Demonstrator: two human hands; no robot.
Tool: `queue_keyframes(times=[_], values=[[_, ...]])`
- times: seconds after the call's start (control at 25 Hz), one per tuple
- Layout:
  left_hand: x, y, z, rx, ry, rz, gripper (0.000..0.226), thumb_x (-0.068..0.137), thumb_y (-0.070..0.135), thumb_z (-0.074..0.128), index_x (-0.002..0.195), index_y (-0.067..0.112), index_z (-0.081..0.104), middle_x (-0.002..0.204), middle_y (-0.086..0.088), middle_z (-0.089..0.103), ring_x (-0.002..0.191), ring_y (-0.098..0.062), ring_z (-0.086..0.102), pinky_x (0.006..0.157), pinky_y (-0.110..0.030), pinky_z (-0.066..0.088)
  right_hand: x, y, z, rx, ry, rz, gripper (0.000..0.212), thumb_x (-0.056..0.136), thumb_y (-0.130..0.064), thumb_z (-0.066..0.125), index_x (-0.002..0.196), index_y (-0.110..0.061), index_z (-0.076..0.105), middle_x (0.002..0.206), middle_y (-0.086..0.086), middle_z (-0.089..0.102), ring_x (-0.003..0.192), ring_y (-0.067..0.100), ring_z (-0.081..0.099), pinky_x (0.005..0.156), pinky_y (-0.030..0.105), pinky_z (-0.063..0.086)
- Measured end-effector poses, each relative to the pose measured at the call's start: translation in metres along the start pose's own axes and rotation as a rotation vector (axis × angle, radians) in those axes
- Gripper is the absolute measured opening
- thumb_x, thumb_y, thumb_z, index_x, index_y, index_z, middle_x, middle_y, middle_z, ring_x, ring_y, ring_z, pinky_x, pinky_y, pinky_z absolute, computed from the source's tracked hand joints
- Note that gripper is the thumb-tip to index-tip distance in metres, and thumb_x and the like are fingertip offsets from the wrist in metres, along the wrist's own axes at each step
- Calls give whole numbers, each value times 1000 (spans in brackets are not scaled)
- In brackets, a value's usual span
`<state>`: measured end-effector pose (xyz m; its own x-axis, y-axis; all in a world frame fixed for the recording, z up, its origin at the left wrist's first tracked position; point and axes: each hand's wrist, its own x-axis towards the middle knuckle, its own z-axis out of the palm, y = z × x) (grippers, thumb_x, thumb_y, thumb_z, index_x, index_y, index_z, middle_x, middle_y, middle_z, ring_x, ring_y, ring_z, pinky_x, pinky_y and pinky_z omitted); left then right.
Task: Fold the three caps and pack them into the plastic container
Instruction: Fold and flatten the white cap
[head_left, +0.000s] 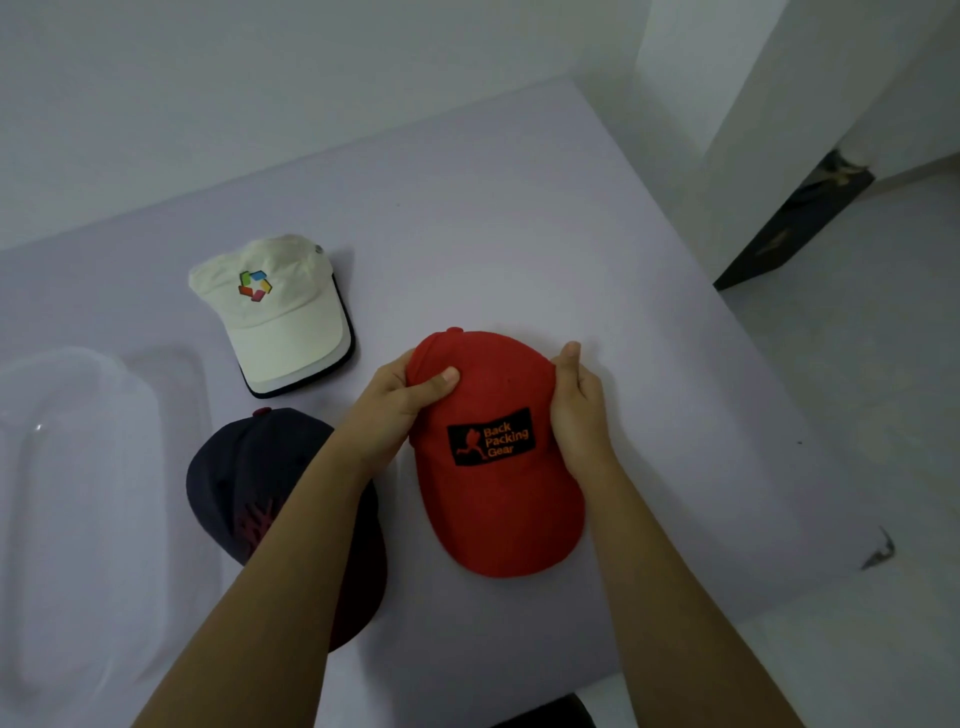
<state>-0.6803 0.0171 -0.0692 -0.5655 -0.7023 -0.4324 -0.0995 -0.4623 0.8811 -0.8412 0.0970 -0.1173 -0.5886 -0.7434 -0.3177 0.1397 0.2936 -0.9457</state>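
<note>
Fold onset: red cap (493, 457) on the surface (519, 234), brim toward the person, crown gripped at both sides by left hand (405, 410) and right hand (584, 410). Push rear crown evenly into front; plastic container (140, 395), seemingly lidless, far left.

Your left hand (395, 410) pinches the red cap (498, 509), thumb on top; your right hand (582, 410) grips its other side, both forearms outstretched
</note>
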Motion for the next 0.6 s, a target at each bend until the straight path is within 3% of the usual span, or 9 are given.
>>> queue_keyframes(times=[0.16,0.24,0.28,0.36,0.44,0.52,0.6], values=[[3,0,5,46,-33,-11,34,84,20,61,118,20,61,114,-4,70,106,-18,66,88,-27,54,2,2,-1,86,88,4,63,95,-57,23,61,-6,39,57,7,34,52,17,34,54,27,34],[6,1,7,84,-32,-20,33,88,18,59,121,18,60,115,-4,69,106,-18,66,90,-28,54,5,3,-3,35,55,-39,75,88,-66,27,67,4,45,64,16,48,60,28,44,61,33,43],[7,2,7,97,-28,-30,34,89,18,59,123,16,58,116,-4,69,106,-18,66,91,-29,54,6,0,-3,3,12,-55,74,88,-65,28,77,3,55,75,15,61,70,28,56,69,35,49],[8,2,5,83,-17,-44,39,87,18,62,126,15,56,118,-6,68,108,-20,65,92,-32,53,9,-11,-1,-53,-99,-82,52,92,-56,35,96,-15,66,95,0,69,90,12,65,81,28,52],[10,3,4,43,-7,-54,43,85,18,64,127,17,55,120,-6,66,110,-21,64,94,-35,51,12,-20,4,-110,-197,-90,39,94,-48,42,97,-19,68,93,-5,70,88,5,65,76,24,52],[10,3,4,19,1,-71,41,85,18,64,126,18,56,120,-6,66,109,-20,64,94,-35,51,15,-22,6,-123,-220,-78,42,96,-43,40,92,-14,69,88,4,71,82,6,66,70,26,54],[9,5,4,57,32,-90,38,87,23,63,124,17,57,120,-7,66,108,-19,65,94,-34,51,18,-22,7,-132,-208,-90,43,98,-40,37,94,-11,68,94,12,70,88,14,66,77,31,55]])
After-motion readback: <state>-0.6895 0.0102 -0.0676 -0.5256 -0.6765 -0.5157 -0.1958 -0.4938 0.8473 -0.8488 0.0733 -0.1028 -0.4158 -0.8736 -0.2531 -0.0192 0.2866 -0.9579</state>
